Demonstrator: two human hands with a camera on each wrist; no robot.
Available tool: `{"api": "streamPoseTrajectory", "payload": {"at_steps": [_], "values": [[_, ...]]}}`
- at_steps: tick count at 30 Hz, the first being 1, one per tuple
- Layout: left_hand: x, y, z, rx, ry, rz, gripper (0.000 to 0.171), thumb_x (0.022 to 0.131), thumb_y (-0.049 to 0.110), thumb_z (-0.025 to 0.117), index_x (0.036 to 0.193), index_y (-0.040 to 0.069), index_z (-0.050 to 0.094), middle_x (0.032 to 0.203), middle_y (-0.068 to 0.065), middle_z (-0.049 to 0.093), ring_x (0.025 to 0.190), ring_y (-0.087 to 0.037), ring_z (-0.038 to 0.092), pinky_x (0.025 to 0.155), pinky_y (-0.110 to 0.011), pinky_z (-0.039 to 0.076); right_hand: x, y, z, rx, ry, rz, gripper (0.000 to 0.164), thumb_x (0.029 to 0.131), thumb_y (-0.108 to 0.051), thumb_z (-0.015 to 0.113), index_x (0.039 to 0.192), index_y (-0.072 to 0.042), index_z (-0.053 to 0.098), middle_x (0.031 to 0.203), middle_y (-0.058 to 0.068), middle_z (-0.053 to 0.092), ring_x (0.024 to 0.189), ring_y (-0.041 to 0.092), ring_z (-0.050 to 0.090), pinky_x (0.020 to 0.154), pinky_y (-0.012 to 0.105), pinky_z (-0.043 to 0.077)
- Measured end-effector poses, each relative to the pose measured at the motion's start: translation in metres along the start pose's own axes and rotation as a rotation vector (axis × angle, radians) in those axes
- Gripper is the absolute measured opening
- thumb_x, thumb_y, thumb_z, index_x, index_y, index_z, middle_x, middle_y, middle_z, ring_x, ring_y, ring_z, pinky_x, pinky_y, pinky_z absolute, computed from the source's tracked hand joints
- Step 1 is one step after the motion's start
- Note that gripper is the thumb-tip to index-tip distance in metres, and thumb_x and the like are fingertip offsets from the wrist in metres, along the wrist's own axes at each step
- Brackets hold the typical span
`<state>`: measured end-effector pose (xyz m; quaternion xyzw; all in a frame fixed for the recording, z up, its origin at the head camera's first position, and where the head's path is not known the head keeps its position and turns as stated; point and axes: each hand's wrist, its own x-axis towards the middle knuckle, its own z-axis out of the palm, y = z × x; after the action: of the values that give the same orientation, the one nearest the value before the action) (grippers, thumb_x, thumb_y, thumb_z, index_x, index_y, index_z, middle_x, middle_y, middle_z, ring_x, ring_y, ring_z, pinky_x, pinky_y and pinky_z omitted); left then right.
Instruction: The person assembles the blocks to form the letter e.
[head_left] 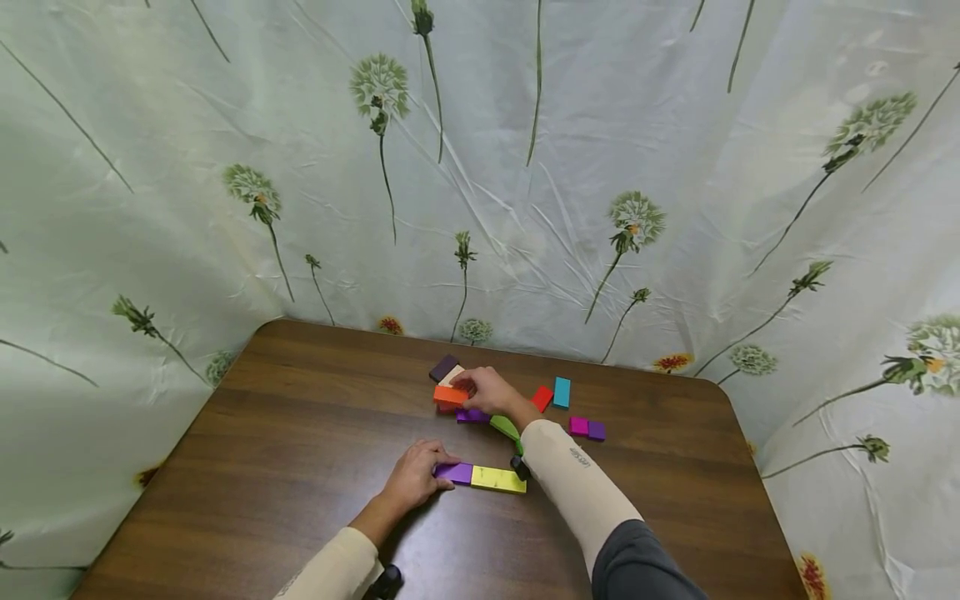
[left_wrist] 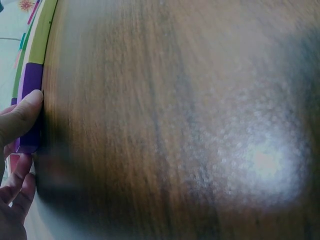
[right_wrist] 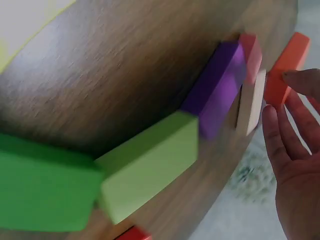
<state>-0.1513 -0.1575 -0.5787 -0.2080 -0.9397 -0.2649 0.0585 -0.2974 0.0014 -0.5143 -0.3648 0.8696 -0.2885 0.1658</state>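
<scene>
My left hand [head_left: 416, 473] holds the left end of a purple block [head_left: 455, 473] between thumb and fingers. That block lies end to end with a yellow block [head_left: 498, 479] on the wooden table. Farther back, my right hand [head_left: 491, 390] pinches an orange block [right_wrist: 292, 57] by its end, raised over the row. Below and beside it are a red block [right_wrist: 252, 55], a beige block [right_wrist: 251, 102] and another purple block [right_wrist: 217, 87]. A light green block [right_wrist: 155, 160] and a darker green block [right_wrist: 45, 180] continue that row, partly hidden by my right arm in the head view.
Right of my right hand lie a red block [head_left: 542, 398], a blue block [head_left: 562, 392], a magenta block [head_left: 578, 426] and a violet block [head_left: 596, 431]. A dark block [head_left: 444, 367] lies at the back. A flowered curtain [head_left: 495, 167] hangs behind the table [head_left: 300, 400].
</scene>
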Motion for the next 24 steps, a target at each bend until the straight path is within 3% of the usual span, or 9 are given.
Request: {"api": "streamPoseTrajectory", "payload": {"at_steps": [5,8,24], "values": [[-0.001,-0.002,0.001,0.007,0.001,0.012,0.036,0.064,0.022,0.088,0.097,0.013,0.078,0.077,0.007,0.057,0.078,-0.015,0.052,0.071,-0.030,0.043,0.010,-0.015,0.008,-0.053,-0.155,-0.092,0.038,0.083,0.003,0.068,0.121,-0.001,0.064,0.115,0.011,0.067,0.103,0.023,0.063,0.083,0.025,0.051],[-0.001,-0.001,0.000,0.000,-0.004,0.013,0.035,0.064,0.021,0.088,0.097,0.013,0.078,0.077,0.007,0.058,0.079,-0.016,0.053,0.071,-0.030,0.044,0.013,-0.019,0.012,-0.077,-0.203,-0.106,0.037,0.084,0.003,0.068,0.121,-0.002,0.064,0.114,0.009,0.068,0.103,0.021,0.062,0.085,0.026,0.049],[-0.001,-0.002,-0.001,0.007,0.007,0.030,0.034,0.064,0.022,0.088,0.095,0.012,0.078,0.078,0.006,0.060,0.082,-0.018,0.056,0.074,-0.032,0.046,0.013,-0.021,0.015,-0.104,-0.239,-0.076,0.037,0.082,0.000,0.071,0.119,-0.003,0.066,0.114,0.006,0.069,0.104,0.016,0.063,0.091,0.026,0.046]]}}
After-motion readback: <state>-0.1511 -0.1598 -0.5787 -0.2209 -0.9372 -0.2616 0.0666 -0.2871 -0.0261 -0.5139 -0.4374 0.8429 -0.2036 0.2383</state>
